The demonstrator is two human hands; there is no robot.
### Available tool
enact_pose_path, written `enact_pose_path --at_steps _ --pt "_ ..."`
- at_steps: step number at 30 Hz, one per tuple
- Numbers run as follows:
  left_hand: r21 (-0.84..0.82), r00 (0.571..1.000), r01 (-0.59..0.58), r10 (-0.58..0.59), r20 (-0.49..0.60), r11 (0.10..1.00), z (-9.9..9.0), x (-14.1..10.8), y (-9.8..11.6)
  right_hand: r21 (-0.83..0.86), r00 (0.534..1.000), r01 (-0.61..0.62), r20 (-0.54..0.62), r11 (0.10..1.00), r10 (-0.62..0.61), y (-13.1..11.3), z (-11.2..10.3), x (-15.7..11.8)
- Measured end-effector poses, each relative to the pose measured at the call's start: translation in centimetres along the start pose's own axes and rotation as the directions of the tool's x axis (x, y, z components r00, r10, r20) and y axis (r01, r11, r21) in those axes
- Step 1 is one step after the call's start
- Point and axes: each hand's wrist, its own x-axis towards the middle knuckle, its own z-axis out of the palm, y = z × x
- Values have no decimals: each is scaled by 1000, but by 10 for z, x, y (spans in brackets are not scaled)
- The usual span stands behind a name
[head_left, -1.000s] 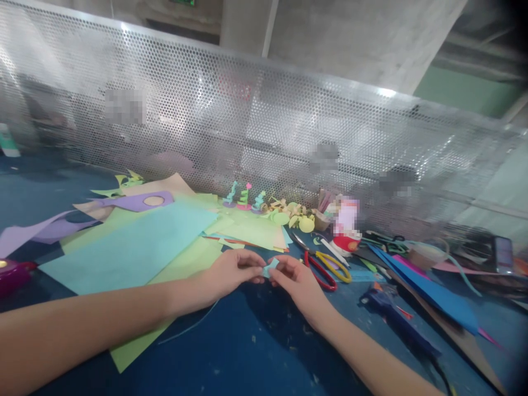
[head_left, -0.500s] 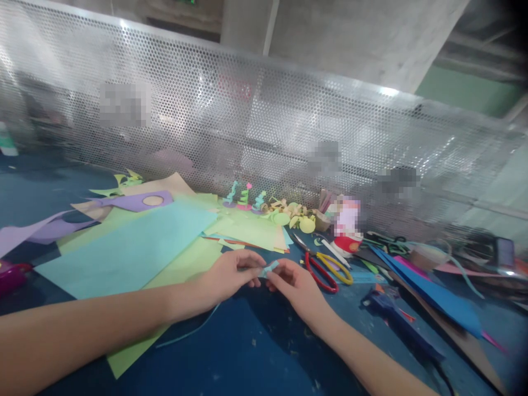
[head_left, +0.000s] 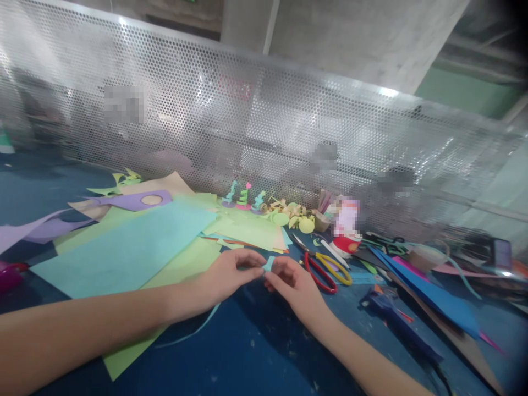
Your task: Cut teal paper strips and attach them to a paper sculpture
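Note:
Between the fingertips of both hands is a light blue paper strip, its upper end folded and sticking up. My left hand pinches it from the left, thumb and forefinger together. My right hand grips the same strip from the right with bent fingers. A long thin tail of light blue paper curves down to the table below my left wrist. Under my left forearm lie a large light blue sheet and green sheets. Scissors with red and yellow handles lie just right of my right hand.
A dark blue glue gun lies at the right beside blue paper. Small paper spirals on round bases stand at the back. A red and white cup and a perforated metal screen are behind.
The folded end of the strip has turned from lying slantwise to pointing more upright between my fingertips. Both hands stay in nearly the same place.

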Motion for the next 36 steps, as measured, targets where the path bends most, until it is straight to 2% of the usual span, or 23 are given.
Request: enact_pose_path --at_steps 3,9,18,28,36 --pt "-52 1000 11 -12 -15 999 0 1 3 17 1000 -19 17 1000 19 -3 1 0" --pt "-121 999 39 -44 -32 992 1 -1 9 -14 999 16 -47 1000 -17 -12 1 -1" --pt "-144 998 66 -63 29 987 0 -3 13 -59 997 32 -69 998 -36 -13 1 -2" --pt "-108 996 70 -63 66 992 0 -3 14 -65 997 33 -72 997 -38 -10 2 -2" --pt "-28 997 62 -61 48 998 0 -3 12 -96 995 49 -78 994 -57 -10 2 -3"
